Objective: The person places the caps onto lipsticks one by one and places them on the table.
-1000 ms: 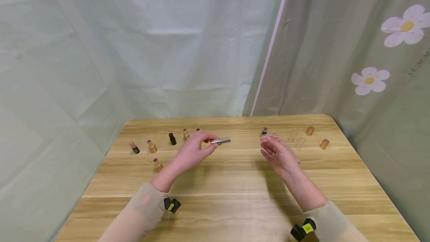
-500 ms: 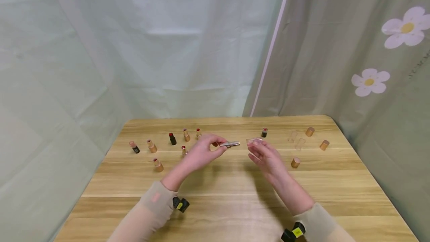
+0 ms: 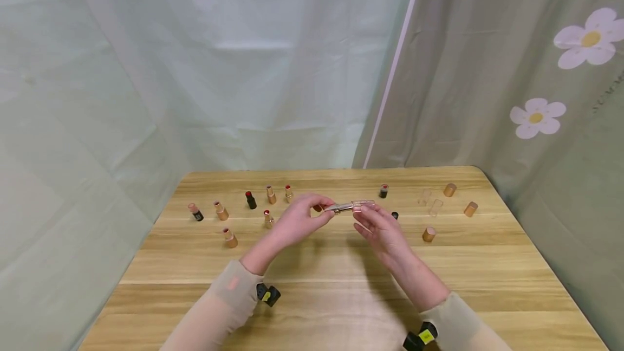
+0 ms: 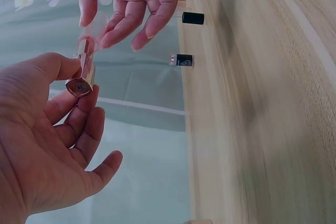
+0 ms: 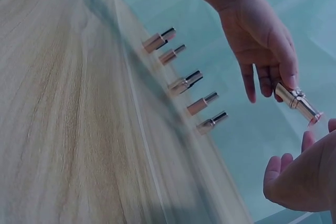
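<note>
Above the pale wooden table, a shiny gold-toned lipstick tube is pinched by the left hand, a clear pinkish plastic cap by the right hand, apparently aligned for end to meet mouth.

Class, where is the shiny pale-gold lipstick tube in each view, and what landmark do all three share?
Head: shiny pale-gold lipstick tube, just right of centre, below mid-height.
Left wrist: tube at upper left, base towards the camera.
Right wrist: tube towards the right edge, about mid-height.
Shared landmark: the left hand gripping it.
</note>
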The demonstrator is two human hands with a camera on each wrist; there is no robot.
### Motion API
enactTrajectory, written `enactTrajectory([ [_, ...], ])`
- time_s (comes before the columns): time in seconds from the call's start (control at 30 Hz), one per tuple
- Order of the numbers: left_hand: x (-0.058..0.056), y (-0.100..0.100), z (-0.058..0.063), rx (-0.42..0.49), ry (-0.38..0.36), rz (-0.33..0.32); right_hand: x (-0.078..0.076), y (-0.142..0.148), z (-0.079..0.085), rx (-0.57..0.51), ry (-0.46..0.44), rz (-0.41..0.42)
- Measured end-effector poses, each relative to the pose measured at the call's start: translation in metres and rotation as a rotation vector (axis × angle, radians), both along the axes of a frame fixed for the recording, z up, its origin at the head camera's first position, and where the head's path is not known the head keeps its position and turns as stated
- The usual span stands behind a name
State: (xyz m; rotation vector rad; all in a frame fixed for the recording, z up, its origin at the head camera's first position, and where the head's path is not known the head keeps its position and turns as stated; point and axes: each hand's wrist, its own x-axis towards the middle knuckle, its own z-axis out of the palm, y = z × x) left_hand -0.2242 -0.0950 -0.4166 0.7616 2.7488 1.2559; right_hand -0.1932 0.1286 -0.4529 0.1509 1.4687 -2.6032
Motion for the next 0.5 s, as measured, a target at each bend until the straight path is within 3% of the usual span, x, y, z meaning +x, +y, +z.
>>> enactTrajectory([
  [0.5, 0.001, 0.009, 0.002, -0.037, 0.001, -0.024, 0.002, -0.011, -0.002, 0.051, 0.011, -0.016],
])
